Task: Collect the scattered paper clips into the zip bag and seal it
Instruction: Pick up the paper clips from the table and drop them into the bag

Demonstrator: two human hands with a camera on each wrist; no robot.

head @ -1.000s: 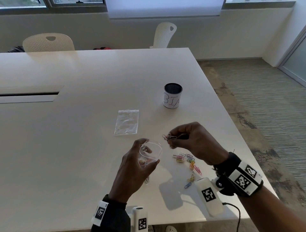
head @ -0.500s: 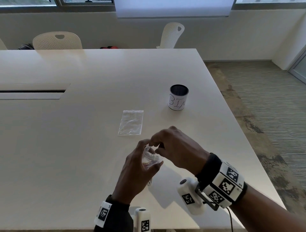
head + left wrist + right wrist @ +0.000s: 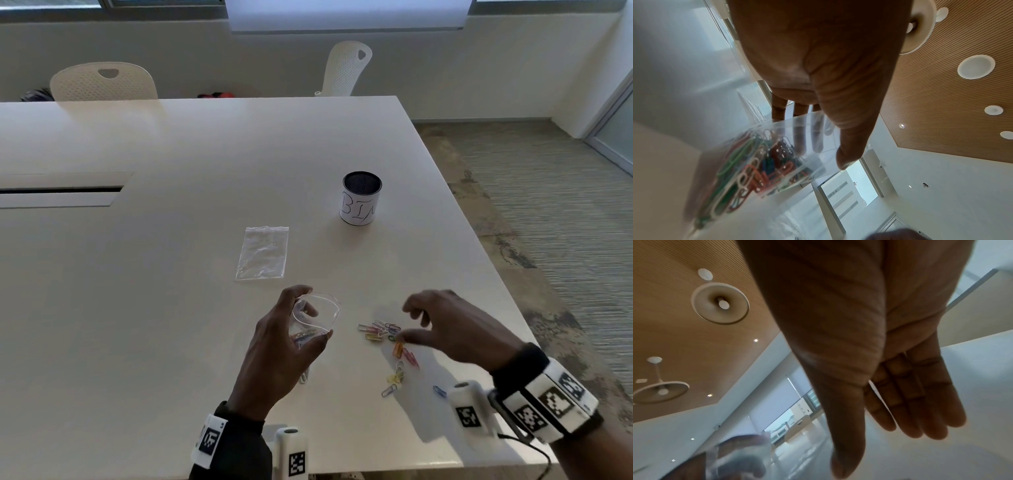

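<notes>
My left hand (image 3: 313, 315) holds a clear zip bag (image 3: 318, 308) up off the table with its mouth spread open. Several coloured paper clips (image 3: 756, 162) lie in its bottom, and in the left wrist view my thumb (image 3: 849, 146) presses the bag's near wall. My right hand (image 3: 407, 323) hovers empty, fingers loosely spread, just above and right of the scattered paper clips (image 3: 380, 330) on the white table (image 3: 171, 308). More clips trail toward me (image 3: 394, 378). The right wrist view shows the right hand (image 3: 879, 451) with straight fingers and nothing in it.
A second, flat zip bag (image 3: 263, 253) lies beyond my left hand. A cup marked BIN (image 3: 361, 202) stands at the back right. The table's right edge (image 3: 507, 308) runs close to my right hand. One clip (image 3: 304, 377) lies under my left hand.
My right hand carried pinched clips to the bag's mouth, let them go inside, and has swung back right over the pile, now empty. The left hand kept the bag open.
</notes>
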